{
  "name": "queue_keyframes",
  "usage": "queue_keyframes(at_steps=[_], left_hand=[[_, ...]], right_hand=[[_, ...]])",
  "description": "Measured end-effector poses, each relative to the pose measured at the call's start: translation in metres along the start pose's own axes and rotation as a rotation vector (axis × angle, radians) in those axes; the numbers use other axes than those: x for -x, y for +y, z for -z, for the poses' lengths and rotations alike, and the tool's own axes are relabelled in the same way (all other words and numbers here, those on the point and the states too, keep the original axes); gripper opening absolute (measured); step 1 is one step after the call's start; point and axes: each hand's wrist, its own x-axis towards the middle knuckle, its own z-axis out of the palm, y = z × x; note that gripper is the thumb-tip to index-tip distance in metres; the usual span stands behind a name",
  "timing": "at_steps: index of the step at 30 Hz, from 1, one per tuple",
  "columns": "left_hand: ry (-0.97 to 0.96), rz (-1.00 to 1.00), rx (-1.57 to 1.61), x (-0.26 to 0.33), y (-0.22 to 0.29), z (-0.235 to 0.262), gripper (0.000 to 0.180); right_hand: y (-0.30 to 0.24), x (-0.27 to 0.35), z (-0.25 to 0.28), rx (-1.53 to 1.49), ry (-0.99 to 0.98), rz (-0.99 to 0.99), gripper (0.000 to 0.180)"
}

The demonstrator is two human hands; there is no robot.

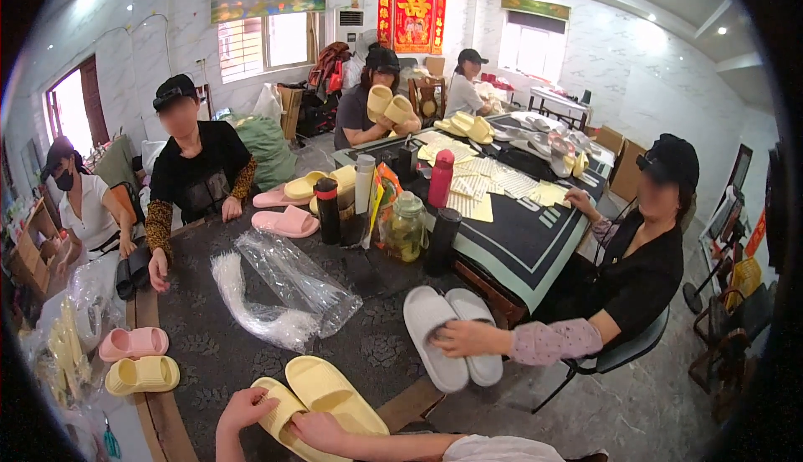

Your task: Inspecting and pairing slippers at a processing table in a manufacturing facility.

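A pair of pale yellow slippers lies at the near edge of the dark table, in front of me. My left hand (241,414) grips the toe side of the left yellow slipper (279,402), its fingers curled over the strap. From the lower right my right hand (320,430) reaches into that slipper's opening, with its fingertips tucked under the strap and partly hidden. The right yellow slipper (322,382) rests alongside, held by neither hand. Farther right is a pair of light grey slippers (429,315), with a co-worker's hand (468,338) on them.
Clear plastic bags (305,282) and a bundle of white ties (238,295) lie mid-table. A pink slipper (134,343) and another yellow slipper (142,375) sit left. Bottles and a jar (405,228) stand behind. Several co-workers surround the tables.
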Motion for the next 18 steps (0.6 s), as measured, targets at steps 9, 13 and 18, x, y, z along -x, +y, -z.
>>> queue_keyframes(at_steps=[9,13,18], left_hand=[[-0.046,-0.060,-0.202,-0.002,0.022,0.009,0.049],[-0.098,-0.083,-0.392,-0.002,0.038,0.017,0.054],[-0.163,-0.148,-0.439,-0.005,0.041,0.023,0.050]], right_hand=[[0.003,-0.003,0.000,0.048,0.046,0.009,0.028],[0.003,-0.003,0.000,-0.003,0.083,0.030,0.029],[0.000,0.001,0.000,-0.028,0.125,-0.005,0.029]])
